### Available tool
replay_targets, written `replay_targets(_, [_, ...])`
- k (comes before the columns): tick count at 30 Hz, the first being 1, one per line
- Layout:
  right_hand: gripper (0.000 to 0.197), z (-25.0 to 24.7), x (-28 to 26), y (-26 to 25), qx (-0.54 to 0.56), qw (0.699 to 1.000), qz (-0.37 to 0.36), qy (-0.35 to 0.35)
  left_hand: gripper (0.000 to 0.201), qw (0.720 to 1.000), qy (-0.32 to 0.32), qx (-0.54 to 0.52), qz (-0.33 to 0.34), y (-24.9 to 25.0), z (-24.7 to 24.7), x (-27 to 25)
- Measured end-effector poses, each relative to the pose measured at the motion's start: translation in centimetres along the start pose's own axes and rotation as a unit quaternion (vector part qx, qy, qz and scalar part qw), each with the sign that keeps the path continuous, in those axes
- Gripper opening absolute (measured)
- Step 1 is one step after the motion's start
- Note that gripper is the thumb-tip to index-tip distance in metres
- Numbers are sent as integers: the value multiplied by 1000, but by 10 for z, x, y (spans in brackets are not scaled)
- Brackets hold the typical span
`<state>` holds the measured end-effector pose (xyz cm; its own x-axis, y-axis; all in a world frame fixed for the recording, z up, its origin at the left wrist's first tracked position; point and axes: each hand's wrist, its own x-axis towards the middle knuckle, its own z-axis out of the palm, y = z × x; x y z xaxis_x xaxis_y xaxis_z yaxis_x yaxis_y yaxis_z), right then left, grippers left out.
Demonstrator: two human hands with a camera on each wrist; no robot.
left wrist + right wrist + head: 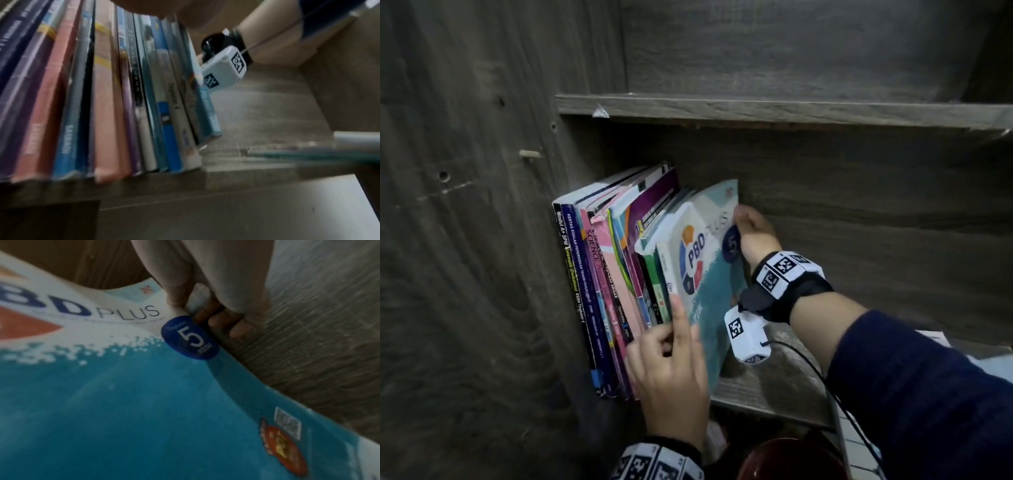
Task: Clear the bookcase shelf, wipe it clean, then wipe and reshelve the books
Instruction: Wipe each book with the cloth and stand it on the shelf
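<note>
Head view: right hand (755, 236) pinches "PBD PLUS" book (705, 274) (badge "5").

Row of books (606, 284) stands on the shelf board (767, 387), packed vs the side panel (482, 240), all left of the left hand (671, 373). Outermost book (705, 274) leans onto the row, btwn both hands: left hand at its front edge, right hand (755, 236) behind at its far edge, nr the back panel (859, 212). Bare board lies right of the right hand.
</note>
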<state>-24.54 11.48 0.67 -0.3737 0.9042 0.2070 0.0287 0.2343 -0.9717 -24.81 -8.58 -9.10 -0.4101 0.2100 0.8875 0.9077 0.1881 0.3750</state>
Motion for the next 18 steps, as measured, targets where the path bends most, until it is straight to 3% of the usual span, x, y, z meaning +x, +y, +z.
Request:
replay_targets(3, [26,7,1,-8,-60,997,11,-41,63,1000,-26,13,10,-5,2,-1])
replay_targets(6, [16,8,-2,-5,-66,995,38,-63,76,997,-72,15,-28,-10,5,-9])
replay_targets(9, [49,4,-11,12,-39,997,8,-64,80,995,-86,38,-33,-13,9,-14])
replay_targets(11, [77,0,-25,21,46,997,9,-57,81,994,-95,47,-23,-15,9,-13])
replay_targets(13, [84,-7,-37,33,89,994,40,-52,79,992,-107,58,-14,-18,7,-16])
replay_targets(14, [76,-11,-44,39,62,994,66,-56,79,992,-114,62,-10,-20,6,-19])
replay_targets(16, [41,-20,-60,53,-77,985,126,-84,84,988,-136,73,8,-25,3,-26])
replay_targets(18, [15,-22,-76,67,-201,951,180,-148,91,983,-158,91,37,-33,0,-34])
